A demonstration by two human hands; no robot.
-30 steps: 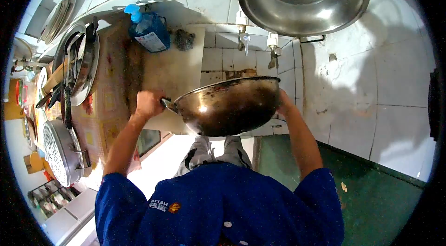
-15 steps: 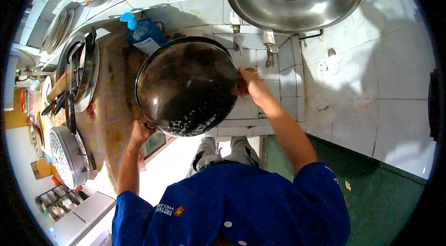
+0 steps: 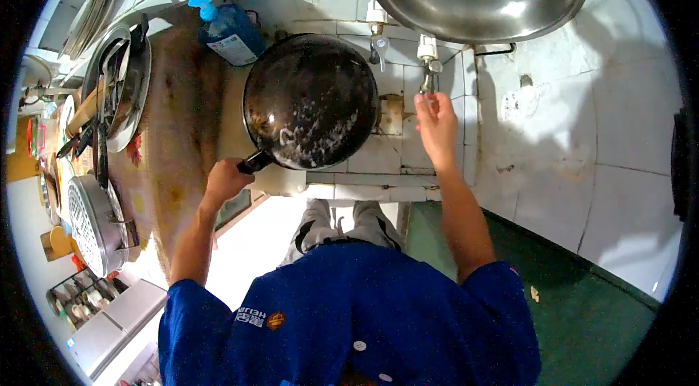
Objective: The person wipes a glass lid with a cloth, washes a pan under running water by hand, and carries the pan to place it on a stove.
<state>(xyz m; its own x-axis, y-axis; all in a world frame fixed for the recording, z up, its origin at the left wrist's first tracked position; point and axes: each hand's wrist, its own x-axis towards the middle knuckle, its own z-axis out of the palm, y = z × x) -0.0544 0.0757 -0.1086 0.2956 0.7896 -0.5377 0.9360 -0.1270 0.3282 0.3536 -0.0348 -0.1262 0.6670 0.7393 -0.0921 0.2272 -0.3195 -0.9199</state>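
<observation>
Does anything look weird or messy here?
Yes: whitish streaks mark the dark pan in the left hand, a brown patch breaks up pale tiles, and a small scrap lies on the green floor.

On the cloth-covered tabletop we see a metal pan left of the middle, loaded with utensils, some handles jutting past its rim. Closer to the near edge we have a silver vessel with a hole-pierced face. Near the far right corner we find a blue pump bottle, its white label facing us. Past the far left corner we make out plates lined up on edge. We also spot a wide steel basin by the wall and a pale scrap on the green floor.
</observation>
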